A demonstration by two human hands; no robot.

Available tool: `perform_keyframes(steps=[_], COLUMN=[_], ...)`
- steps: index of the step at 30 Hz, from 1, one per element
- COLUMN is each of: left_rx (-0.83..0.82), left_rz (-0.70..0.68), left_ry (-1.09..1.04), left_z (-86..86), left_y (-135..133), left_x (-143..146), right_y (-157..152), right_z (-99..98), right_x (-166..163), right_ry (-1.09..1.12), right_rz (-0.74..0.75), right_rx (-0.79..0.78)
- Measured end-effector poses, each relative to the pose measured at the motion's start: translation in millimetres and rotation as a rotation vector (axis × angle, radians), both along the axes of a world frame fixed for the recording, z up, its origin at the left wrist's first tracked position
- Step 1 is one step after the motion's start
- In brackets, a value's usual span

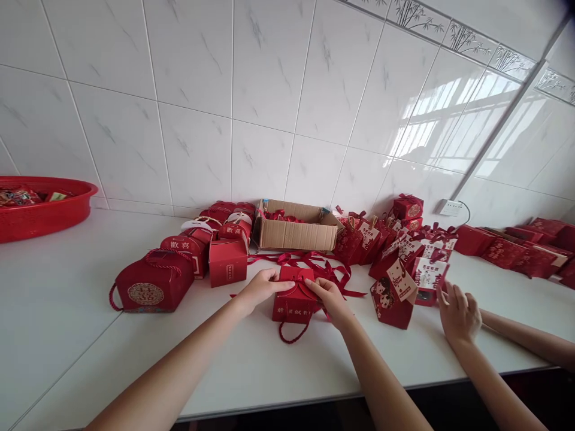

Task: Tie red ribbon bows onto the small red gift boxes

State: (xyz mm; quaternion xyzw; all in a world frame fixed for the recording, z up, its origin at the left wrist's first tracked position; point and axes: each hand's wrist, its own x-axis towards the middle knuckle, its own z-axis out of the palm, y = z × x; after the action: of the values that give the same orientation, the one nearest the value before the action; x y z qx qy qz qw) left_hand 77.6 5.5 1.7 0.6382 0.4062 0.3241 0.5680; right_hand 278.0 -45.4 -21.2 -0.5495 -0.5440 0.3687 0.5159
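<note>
In the middle of the table stands a small red gift box (291, 312) with pale lettering on its front and a red cord handle (294, 341) hanging at its near side. A red ribbon (296, 278) crosses its top. My left hand (263, 288) pinches the ribbon from the left, thumb laid along the box top. From the right, my right hand (330, 298) pinches the ribbon with thumb and fingers closed. Loose red ribbons (332, 272) lie tangled just behind the box.
A cardboard box (299, 234) with red ribbon inside stands against the wall. Red gift boxes (150, 287) fill the left, more gift bags (395, 293) the right. A co-worker's hand (460, 314) is beside those bags. A red basin (49, 209) sits far left.
</note>
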Motion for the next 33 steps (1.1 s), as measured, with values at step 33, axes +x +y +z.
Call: perform_keyframes(steps=[33], left_rx=[0.110], left_rz=[-0.166], left_ry=[0.114], left_z=[2.0], left_y=[12.7], left_x=[-15.9], right_y=[-92.1], right_z=[60.6], right_x=[186.1], right_ry=[-0.143], right_rz=[-0.177], right_rx=[0.170])
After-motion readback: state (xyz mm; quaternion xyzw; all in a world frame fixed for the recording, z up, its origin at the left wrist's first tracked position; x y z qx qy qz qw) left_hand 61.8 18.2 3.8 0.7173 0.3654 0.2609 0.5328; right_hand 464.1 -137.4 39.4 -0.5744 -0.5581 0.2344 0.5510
